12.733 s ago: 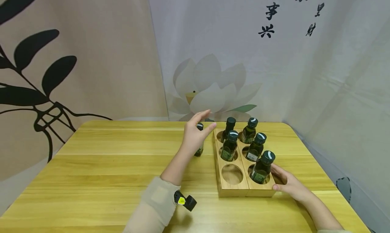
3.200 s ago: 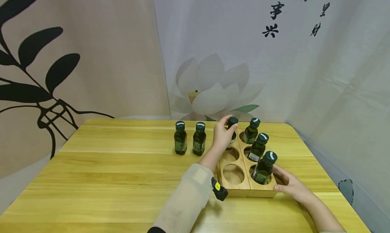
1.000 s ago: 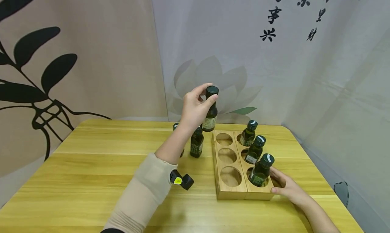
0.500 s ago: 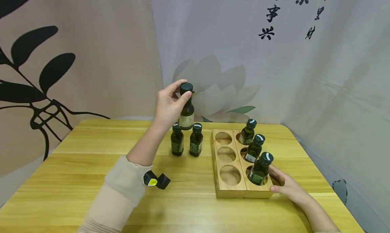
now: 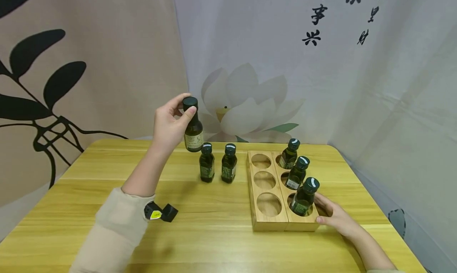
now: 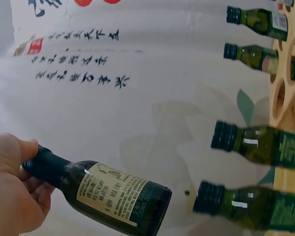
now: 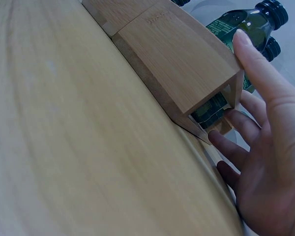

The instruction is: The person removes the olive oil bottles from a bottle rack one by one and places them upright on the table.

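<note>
In the head view my left hand point(image 5: 169, 124) holds a small dark green oil bottle point(image 5: 194, 138) upright above the table's back edge, thumb and fingers round its cap. The left wrist view shows the cream label of this bottle point(image 6: 113, 191). Just right of it, two similar bottles, a left one point(image 5: 207, 168) and a right one point(image 5: 229, 169), stand on the table. My right hand point(image 5: 335, 215) grips the near right corner of a wooden bottle rack point(image 5: 270, 226), thumb at the front and fingers along the side. The rack's left column has three bare holes.
Three bottles, a back one point(image 5: 288, 157), a middle one point(image 5: 296, 175) and a front one point(image 5: 304, 197), lean in the rack's right column. A printed cloth point(image 5: 250, 47) hangs behind the wooden table point(image 5: 200, 233).
My left hand has lifted the cream-labelled bottle out of the rack's back left hole and carried it left, past the two standing bottles. Earlier another bottle left the rack's left column. My right hand stays put.
</note>
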{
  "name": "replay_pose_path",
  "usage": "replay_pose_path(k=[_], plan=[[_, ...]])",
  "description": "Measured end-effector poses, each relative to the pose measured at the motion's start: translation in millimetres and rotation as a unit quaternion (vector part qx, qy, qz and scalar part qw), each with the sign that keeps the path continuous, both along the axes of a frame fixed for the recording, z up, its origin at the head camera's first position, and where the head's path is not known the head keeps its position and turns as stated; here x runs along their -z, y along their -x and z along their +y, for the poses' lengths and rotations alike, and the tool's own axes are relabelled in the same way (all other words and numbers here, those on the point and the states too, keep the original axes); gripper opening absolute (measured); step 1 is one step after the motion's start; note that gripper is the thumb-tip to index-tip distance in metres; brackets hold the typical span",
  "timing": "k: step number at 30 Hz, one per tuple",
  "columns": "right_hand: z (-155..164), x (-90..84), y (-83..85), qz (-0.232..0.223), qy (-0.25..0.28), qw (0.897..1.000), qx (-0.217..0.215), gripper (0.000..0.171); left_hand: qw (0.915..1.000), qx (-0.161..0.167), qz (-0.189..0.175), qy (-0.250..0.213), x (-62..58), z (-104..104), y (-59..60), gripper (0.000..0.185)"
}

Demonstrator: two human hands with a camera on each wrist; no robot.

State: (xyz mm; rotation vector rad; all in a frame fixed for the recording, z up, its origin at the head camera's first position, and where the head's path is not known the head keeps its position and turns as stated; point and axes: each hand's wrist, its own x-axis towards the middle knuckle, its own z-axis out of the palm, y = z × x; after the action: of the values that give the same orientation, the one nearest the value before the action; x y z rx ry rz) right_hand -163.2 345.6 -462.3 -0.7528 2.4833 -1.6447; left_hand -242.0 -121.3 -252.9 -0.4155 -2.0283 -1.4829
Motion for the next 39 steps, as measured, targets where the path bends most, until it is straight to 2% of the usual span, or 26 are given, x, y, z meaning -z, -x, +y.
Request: replay_pose_path(k=[11,16,26,32,39], plan=[[0.8,0.9,0.6,-0.008,0.007,1.0,-0.007,0.079,0.9994,-0.018,-0.028,0.014,15.2,-23.5,-3.1,0.033],[1.0,0.9,1.0,-0.007,0.011,1.0,-0.011,0.079,0.9988,-0.02,-0.043,0.012,32.4,-27.4,-1.0,0.034],[2.0,3.6,1.8,-0.004,0.004,1.0,-0.004,0.078,0.9993,-0.015,-0.033,0.006,70.1,-31.7,4.7,0.034],[2.8,4.4,2.4,-0.002,0.003,1.0,-0.006,0.076,0.9985,-0.02,-0.051,0.003,93.5,-34.0,9.7,0.035],[2.5,3.7,1.8,-0.004,0.004,1.0,-0.006,0.077,0.9977,-0.027,-0.061,-0.005,113.3,-35.8,14.4,0.036]])
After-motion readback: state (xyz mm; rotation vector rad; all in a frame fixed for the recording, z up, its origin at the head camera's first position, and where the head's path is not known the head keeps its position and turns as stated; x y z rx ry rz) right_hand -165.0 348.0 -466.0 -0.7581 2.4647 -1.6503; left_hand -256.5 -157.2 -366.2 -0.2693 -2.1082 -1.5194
